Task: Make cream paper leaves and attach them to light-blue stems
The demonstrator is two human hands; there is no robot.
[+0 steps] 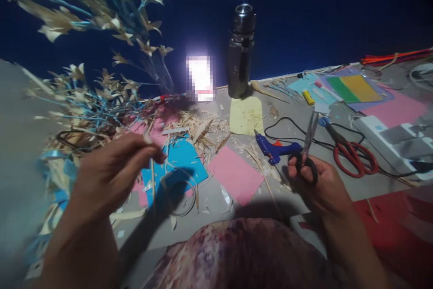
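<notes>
My right hand (320, 178) is closed on a pair of scissors (309, 133), its fingers in the black handles and the blades pointing up and away. Beside it on the table lie a blue hot glue gun (275, 148) and larger scissors with red handles (355, 158). Over the left part of the table, my left hand (118, 172) is raised with thumb and fingertips pinched together. What sits in the pinch is too small to make out. Below those fingertips are a thin pale coil (184, 205) and a bright blue sheet (189, 167).
Dried flowers on blue stems (101, 86) crowd the left. Shavings (203, 129), a pink sheet (237, 174) and a yellow sheet (246, 115) lie midtable. Behind stand a dark flask (240, 66) and a glowing light. A white power strip (399, 144) lies right, near red material (389, 230).
</notes>
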